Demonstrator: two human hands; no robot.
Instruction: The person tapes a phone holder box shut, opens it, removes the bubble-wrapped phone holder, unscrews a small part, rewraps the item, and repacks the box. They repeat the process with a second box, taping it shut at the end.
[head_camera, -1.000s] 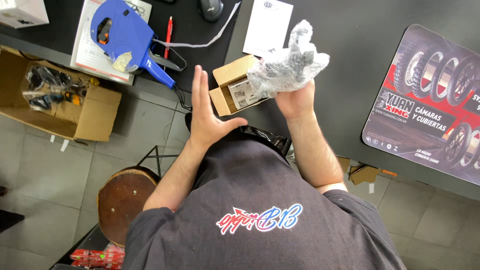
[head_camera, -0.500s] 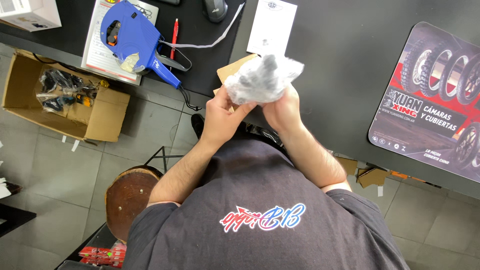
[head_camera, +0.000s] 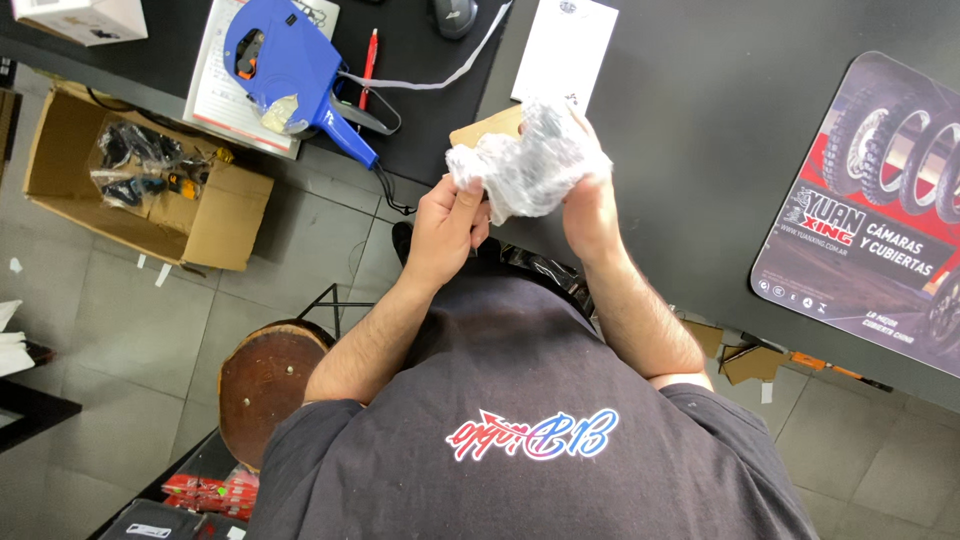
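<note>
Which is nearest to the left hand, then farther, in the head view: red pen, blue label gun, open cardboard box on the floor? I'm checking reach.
From the left hand:
1. Red pen, up on the black desk.
2. Blue label gun, farther up and left on the desk.
3. Open cardboard box, far left on the floor.

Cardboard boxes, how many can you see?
2: an open box on the floor at left, and a small one on the counter behind the bubble wrap, mostly hidden.

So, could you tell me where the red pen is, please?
In the head view, the red pen lies upper left on the black counter, beside the blue label gun.
</note>
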